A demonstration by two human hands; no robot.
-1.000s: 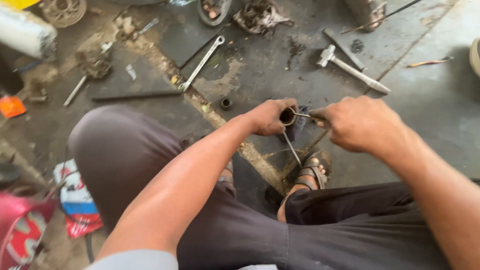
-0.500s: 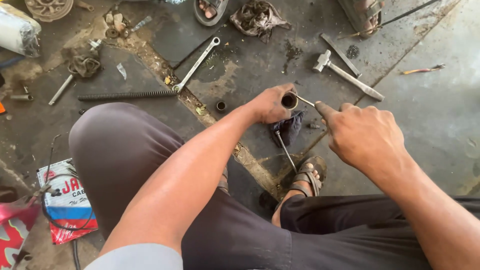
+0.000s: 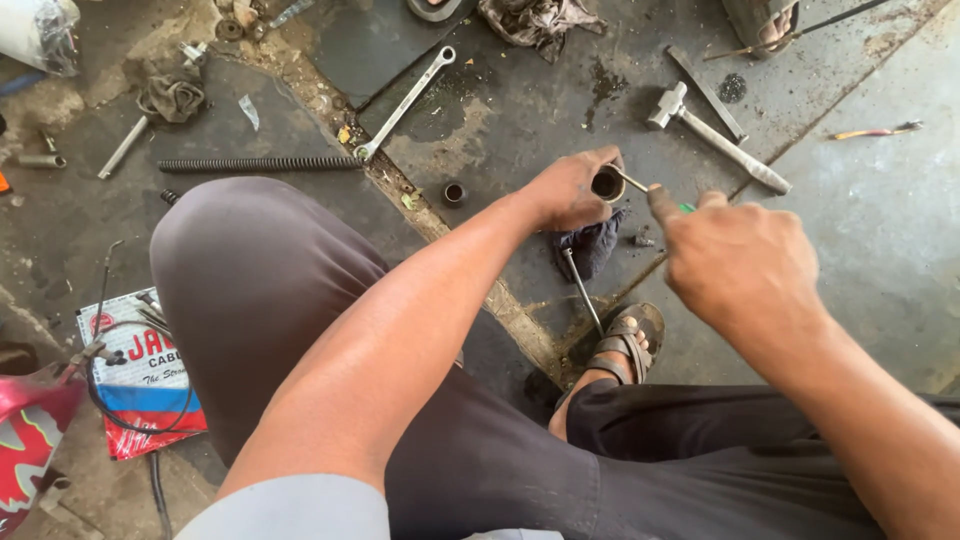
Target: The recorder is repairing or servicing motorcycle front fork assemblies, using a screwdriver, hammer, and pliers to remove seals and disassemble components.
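The left hand is closed around a small dark metal ring, held just above a dark rag on the concrete floor; the right hand, just beside the ring, grips a thin metal tool whose tip reaches the ring's rim; beyond the ring lie a hammer and, farther off, a long wrench and a coil spring.
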